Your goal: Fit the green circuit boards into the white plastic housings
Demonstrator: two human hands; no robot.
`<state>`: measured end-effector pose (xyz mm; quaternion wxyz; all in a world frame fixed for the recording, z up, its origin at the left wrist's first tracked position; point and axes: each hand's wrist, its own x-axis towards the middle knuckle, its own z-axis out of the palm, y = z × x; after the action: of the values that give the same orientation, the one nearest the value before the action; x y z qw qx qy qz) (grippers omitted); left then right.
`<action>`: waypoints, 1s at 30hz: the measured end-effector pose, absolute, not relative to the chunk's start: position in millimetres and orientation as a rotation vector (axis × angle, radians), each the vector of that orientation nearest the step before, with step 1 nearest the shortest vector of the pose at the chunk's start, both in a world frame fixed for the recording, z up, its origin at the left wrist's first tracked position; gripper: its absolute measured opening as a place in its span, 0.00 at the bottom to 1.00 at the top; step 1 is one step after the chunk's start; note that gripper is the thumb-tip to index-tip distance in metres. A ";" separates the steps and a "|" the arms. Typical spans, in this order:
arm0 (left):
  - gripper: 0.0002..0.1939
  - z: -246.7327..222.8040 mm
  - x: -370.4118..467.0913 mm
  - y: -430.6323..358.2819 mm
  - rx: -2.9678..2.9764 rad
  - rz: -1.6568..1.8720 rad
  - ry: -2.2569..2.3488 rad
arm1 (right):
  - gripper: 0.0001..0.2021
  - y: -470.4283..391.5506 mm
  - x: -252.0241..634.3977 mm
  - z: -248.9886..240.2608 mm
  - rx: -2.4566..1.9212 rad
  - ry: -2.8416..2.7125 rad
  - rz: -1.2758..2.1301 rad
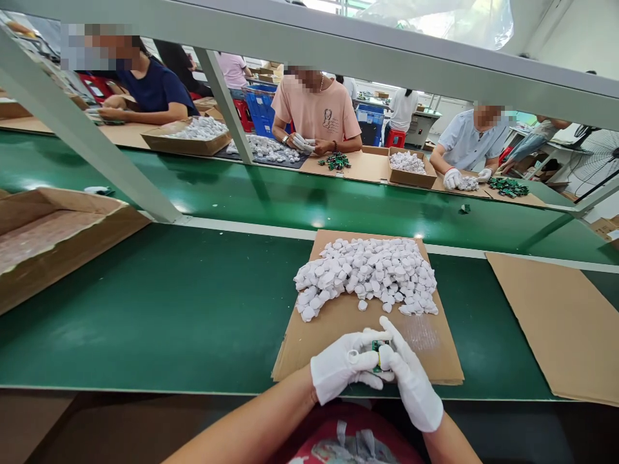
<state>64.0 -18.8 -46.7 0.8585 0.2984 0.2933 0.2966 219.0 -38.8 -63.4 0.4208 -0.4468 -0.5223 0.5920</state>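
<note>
Both my hands wear white gloves and meet over the near part of a cardboard sheet point(338, 328). Between them is a small green circuit board point(376, 348), partly hidden by the fingers. My left hand point(345, 364) grips it from the left, with a ring-like band on one gloved finger. My right hand point(411, 377) holds it from the right, thumb over the board and index finger stretched forward. Just beyond my hands, a heap of small white pieces point(367, 270) covers the far half of the cardboard; one piece lies slightly apart at its near edge.
An open cardboard box point(72, 258) stands at the left, and another cardboard sheet point(556, 322) lies at the right. A metal frame point(309, 38) crosses above. Beyond the green belt point(290, 209), several people work beside trays of white pieces and piles of green boards point(507, 187).
</note>
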 end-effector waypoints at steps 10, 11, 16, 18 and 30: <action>0.22 -43.0 69.2 -20.1 0.859 0.677 0.721 | 0.17 -39.8 212.2 -60.3 -1.265 -1.419 1.320; 0.21 -43.5 69.5 -20.2 0.840 0.672 0.733 | 0.18 -39.4 211.9 -61.1 -1.237 -1.404 1.345; 0.19 -41.8 70.1 -18.7 0.778 0.663 0.676 | 0.18 -35.6 214.2 -63.2 -1.193 -1.402 1.347; 0.19 -40.4 72.0 -17.5 0.761 0.654 0.655 | 0.17 -34.4 214.8 -60.2 -1.237 -1.421 1.337; 0.23 -49.7 71.1 -22.4 0.777 0.776 0.708 | 0.17 -32.9 212.9 -49.3 -1.254 -1.599 1.328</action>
<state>71.1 -22.4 -49.7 0.7941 0.3613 0.3294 0.3610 212.9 -32.9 -49.3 0.3497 -0.4839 -0.6171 0.5125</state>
